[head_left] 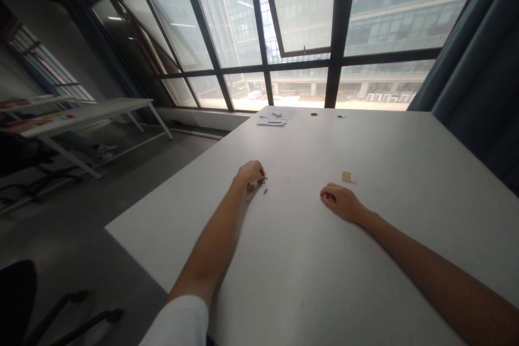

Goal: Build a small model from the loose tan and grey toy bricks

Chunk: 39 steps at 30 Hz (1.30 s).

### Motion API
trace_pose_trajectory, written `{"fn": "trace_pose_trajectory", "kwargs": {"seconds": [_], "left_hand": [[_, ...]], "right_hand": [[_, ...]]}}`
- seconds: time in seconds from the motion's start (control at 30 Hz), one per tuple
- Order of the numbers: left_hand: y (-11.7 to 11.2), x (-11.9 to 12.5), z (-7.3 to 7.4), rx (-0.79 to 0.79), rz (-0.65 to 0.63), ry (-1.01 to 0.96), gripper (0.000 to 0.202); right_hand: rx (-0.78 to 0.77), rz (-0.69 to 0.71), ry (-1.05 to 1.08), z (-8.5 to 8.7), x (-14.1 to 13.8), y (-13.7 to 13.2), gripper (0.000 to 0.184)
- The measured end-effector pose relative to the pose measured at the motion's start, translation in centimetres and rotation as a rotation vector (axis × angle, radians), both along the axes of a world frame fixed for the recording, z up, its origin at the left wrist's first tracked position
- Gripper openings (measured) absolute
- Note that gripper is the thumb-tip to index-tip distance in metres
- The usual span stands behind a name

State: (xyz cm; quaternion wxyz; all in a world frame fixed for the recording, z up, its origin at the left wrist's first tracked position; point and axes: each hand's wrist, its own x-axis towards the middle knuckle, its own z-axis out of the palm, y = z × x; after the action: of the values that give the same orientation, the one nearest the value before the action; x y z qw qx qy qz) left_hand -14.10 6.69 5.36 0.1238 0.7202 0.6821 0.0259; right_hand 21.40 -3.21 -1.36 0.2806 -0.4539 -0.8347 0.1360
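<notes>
My left hand (250, 172) reaches onto the white table (300, 259), its fingers pinched together at a small grey strip (264, 179). Another short grey strip (265, 191) lies just nearer to me. Beneath the left wrist sits a small brown piece (250, 187), partly covered by the hand. My right hand (343, 201) rests on the tabletop with its fingers curled in. Something dark and reddish shows within that curl, too small to name. Just beyond the right hand lies a small flat yellowish piece (346, 176), with a pale clear part at its right side.
Papers (275, 116) lie at the table's far left corner. A round dark cable hole (314, 114) and a small dark item (340, 117) are at the far edge. Windows stand behind, a blue curtain (466, 59) at right. Another table (93, 113) and a chair (18, 303) are left.
</notes>
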Motion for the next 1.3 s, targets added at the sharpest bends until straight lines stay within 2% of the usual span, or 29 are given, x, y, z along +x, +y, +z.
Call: {"fn": "trace_pose_trajectory", "kwargs": {"seconds": [0.17,0.3,0.4,0.57,0.73,0.9,1.07,1.3], "left_hand": [[-0.1,0.2,0.4,-0.006,0.044,-0.105,0.018],[-0.4,1.4,0.9,-0.013,0.041,-0.234,0.024],[-0.7,3.0,1.0,-0.052,0.064,-0.439,0.027],[-1.9,7.1,0.2,-0.260,0.095,-0.811,0.041],[-4.1,11.4,-0.8,-0.447,0.054,-1.077,0.047],[-5.5,13.4,-2.1,-0.692,-0.038,-1.347,0.043],[-5.6,13.8,-3.2,-0.851,-0.034,-1.457,0.041],[-6.0,14.3,-3.6,-0.841,-0.046,-1.464,0.040]], "right_hand": [[-0.005,-0.007,-0.007,0.0,0.1,0.0,0.014],[-0.008,-0.010,-0.005,-0.2,0.0,0.1,0.012],[0.001,-0.003,-0.002,-0.2,-0.1,0.2,0.012],[0.040,-0.030,0.068,-0.3,-0.2,0.3,0.013],[0.190,-0.105,0.186,0.0,-0.2,0.4,0.020],[0.279,-0.049,0.231,0.4,-0.6,0.0,0.037],[0.305,-0.016,0.251,0.5,-0.8,-0.2,0.033],[0.334,0.003,0.264,0.7,-0.8,-0.2,0.023]]}}
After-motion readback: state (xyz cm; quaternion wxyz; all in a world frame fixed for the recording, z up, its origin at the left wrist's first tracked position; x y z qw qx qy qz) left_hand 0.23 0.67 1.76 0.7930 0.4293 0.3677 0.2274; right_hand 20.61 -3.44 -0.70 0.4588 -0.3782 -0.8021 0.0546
